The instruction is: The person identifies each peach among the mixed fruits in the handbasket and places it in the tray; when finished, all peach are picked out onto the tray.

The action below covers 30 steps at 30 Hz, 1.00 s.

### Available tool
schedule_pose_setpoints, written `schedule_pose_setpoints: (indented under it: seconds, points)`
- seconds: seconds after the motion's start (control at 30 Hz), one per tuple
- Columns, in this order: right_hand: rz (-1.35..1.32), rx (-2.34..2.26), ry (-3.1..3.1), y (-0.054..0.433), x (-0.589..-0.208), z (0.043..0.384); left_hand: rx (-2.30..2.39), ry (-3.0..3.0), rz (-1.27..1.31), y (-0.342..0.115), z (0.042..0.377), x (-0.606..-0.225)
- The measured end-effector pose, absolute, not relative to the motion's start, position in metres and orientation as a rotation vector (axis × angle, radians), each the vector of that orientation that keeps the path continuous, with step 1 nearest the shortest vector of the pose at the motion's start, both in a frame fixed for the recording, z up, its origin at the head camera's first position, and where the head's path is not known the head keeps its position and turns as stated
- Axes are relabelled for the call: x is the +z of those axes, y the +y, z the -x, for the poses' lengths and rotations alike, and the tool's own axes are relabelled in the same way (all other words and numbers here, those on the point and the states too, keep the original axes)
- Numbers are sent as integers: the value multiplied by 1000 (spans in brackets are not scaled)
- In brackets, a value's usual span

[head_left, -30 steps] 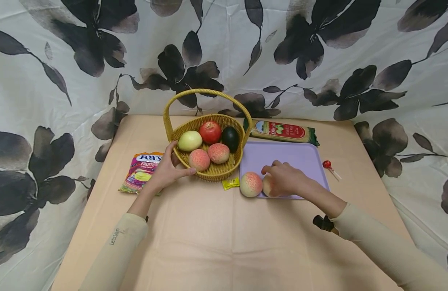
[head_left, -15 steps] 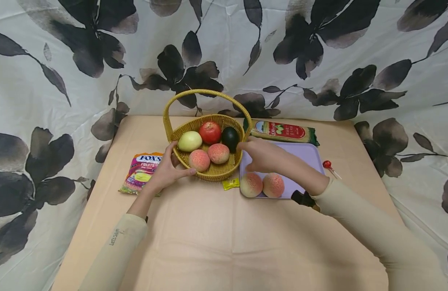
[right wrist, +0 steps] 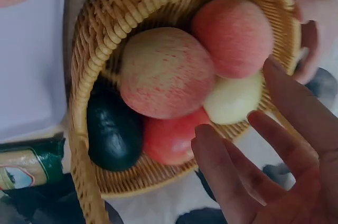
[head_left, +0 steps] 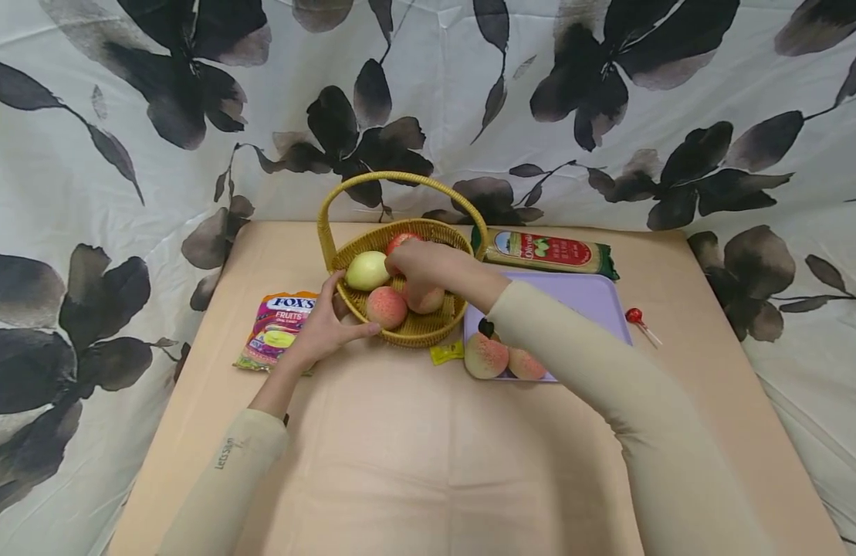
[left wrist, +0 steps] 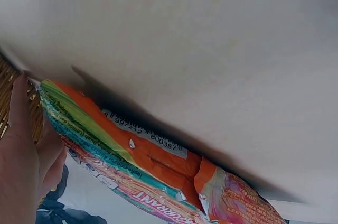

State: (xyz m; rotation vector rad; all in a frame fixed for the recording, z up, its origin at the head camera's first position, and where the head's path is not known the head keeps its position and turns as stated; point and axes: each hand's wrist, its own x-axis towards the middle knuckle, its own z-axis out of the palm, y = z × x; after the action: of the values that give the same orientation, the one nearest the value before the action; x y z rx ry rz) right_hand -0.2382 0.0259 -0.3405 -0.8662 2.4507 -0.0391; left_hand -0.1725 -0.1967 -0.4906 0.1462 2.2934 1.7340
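The yellow wicker basket (head_left: 428, 337) stands at the back of the table with its handle upright. My left hand (head_left: 326, 320) holds its left side, thumb along the front rim. My right hand (head_left: 431, 270) reaches in over the fruit; in the right wrist view its fingers (right wrist: 219, 155) are spread, near a pale yellow-green fruit (right wrist: 237, 100) and a red round fruit (right wrist: 166, 139), gripping neither. Also inside are two peaches, one paler (right wrist: 166, 73) and one pinker (right wrist: 232, 36), and a dark green avocado (right wrist: 115, 129), which the right hand hides in the head view.
Right of the basket, a lilac tray (head_left: 573, 293) bears two peaches (head_left: 486, 357) partly under the right sleeve. Behind lies a pasta packet (head_left: 549, 251). A yellow wrapped sweet (head_left: 447, 352), a red lollipop (head_left: 636, 318) and a Fox's candy bag (head_left: 275, 328) lie around.
My right hand has left the peach on the tray, passed over the basket's right rim and come in above the fruit. The left hand has stayed at the basket's side.
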Motion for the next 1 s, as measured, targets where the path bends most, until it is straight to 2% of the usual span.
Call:
schedule_pose_setpoints:
  seconds: [0.27, 0.6, 0.8, 1.0]
  points:
    - [769, 114, 2409, 15, -360, 249, 1769, 2274, -155, -196, 173, -490]
    - [883, 233, 2514, 10, -375, 246, 1758, 2283, -155, -196, 173, -488]
    - [902, 233, 2545, 14, -377, 242, 1764, 2282, -158, -195, 173, -487]
    - [839, 115, 2414, 19, -376, 256, 1757, 2291, -150, -196, 173, -487]
